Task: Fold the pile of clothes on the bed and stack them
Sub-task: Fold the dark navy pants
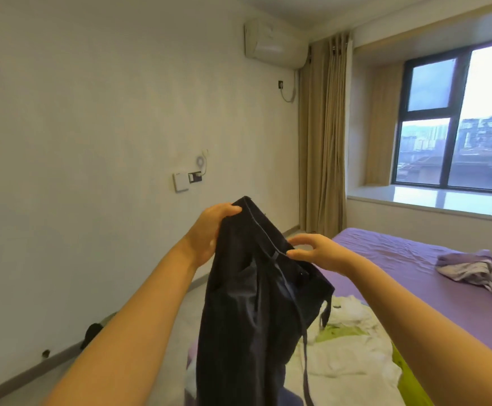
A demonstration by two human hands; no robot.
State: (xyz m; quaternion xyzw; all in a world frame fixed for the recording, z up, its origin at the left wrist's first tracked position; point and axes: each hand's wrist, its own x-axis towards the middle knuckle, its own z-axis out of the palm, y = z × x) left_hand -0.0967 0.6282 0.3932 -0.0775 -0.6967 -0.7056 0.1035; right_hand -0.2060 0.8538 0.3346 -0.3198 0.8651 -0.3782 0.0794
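Note:
A dark navy garment (247,303) with a waistband and a dangling drawstring hangs in the air in front of me, over the near corner of the bed. My left hand (209,232) grips its top corner, thumb over the fabric edge. My right hand (312,250) pinches the waistband lower down, between thumb and fingers. Beneath it on the purple bed (414,268) lies a pile of white and lime-green clothes (350,347). A crumpled lilac and white garment (482,268) lies further back on the right.
The white wall stands to the left, with a strip of floor (180,312) between it and the bed. A dark object (92,332) sits on the floor by the skirting. Beige curtains (323,142) and a window sill (432,200) are behind the bed.

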